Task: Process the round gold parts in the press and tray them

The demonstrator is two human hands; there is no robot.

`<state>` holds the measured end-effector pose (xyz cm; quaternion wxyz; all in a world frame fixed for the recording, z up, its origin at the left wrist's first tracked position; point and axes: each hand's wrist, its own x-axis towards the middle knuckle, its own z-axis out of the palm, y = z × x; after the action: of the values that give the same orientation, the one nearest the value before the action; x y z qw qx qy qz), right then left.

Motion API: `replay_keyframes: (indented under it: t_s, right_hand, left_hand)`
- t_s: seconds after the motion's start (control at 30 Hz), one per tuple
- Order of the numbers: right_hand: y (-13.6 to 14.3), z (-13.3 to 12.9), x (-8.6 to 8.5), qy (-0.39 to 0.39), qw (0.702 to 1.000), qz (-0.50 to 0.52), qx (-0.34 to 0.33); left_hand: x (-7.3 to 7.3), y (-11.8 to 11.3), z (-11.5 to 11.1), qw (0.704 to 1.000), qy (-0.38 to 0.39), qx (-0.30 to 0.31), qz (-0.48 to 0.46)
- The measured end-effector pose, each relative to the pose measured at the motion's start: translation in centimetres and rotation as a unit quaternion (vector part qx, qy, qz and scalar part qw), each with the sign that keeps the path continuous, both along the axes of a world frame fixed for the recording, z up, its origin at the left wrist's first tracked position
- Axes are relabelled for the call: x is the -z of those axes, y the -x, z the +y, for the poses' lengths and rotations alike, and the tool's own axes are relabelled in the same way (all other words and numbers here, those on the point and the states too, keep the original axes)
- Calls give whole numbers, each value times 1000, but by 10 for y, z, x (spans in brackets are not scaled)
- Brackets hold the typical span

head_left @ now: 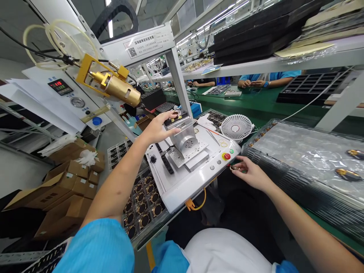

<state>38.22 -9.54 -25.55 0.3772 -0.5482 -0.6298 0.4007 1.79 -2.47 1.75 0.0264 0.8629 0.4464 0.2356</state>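
My left hand (157, 129) reaches to the silver metal fixture (186, 138) on the white bench machine. Its fingers lie on top, by a small dark part with yellow pads (176, 116), and the thumb presses along the fixture's near side. Fingertips partly hide that part. Off the machine's front right corner, my right hand (250, 174) is closed, pinching a small dark and gold piece (234, 167) between thumb and fingers; its exact shape is too small to make out. Close to that hand sits the red emergency stop button (226, 156).
A gold dispensing head (122, 89) hangs above the fixture. Trays of round gold-rimmed watch cases (141, 207) lie at left. A white fan (236, 127) stands behind the machine, and a stack of clear plastic trays (301, 151) at right. Across the bench, a co-worker's hands (254, 83) show.
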Motion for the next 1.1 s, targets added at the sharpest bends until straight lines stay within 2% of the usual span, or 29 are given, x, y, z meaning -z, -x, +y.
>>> replay_keyframes:
  t_s: [0.1,0.17,0.2,0.27,0.33,0.4,0.47,0.53,0.57,0.63,0.7,0.8,0.9,1.0,1.1]
  right_hand:
    - [0,25,-15,18,987,-157,-2]
    - [4,32,-20,33,973,-228,-30]
    - [7,32,-21,36,966,-251,-43]
    - [12,29,-20,38,955,-291,-51]
    - [17,22,-18,33,940,-337,-43]
    - [20,17,-16,27,928,-370,-35]
    - [21,17,-17,24,927,-372,-26]
    - [18,20,-19,24,936,-352,-12]
    - [16,21,-21,23,940,-341,-5]
    - [12,18,-25,19,947,-320,3]
    - [12,3,-29,9,966,-258,-13]
    - [23,-40,-28,-16,995,-44,-91]
    - [45,-84,-20,-75,981,113,-136]
    - [61,-107,-10,-127,978,142,-85]
    - [62,-113,-10,-164,978,121,-50]
  left_hand:
    - [6,7,-16,999,-29,17,-20]
    - [20,10,-44,995,-76,42,-46]
    - [32,11,-62,991,-93,66,-65]
    - [65,11,-102,979,-102,129,-122]
    - [109,6,-142,967,-50,167,-186]
    - [157,-4,-174,960,23,129,-247]
    - [199,-16,-197,941,102,80,-314]
    - [230,-31,-212,919,181,36,-347]
    - [241,-37,-217,912,216,16,-347]
    - [253,-49,-221,899,274,-14,-341]
    - [257,-59,-219,869,326,-26,-371]
    - [261,-75,-207,776,401,-28,-486]
    - [265,-96,-194,685,449,10,-574]
    - [270,-116,-185,623,463,56,-628]
    - [276,-128,-183,596,465,69,-651]
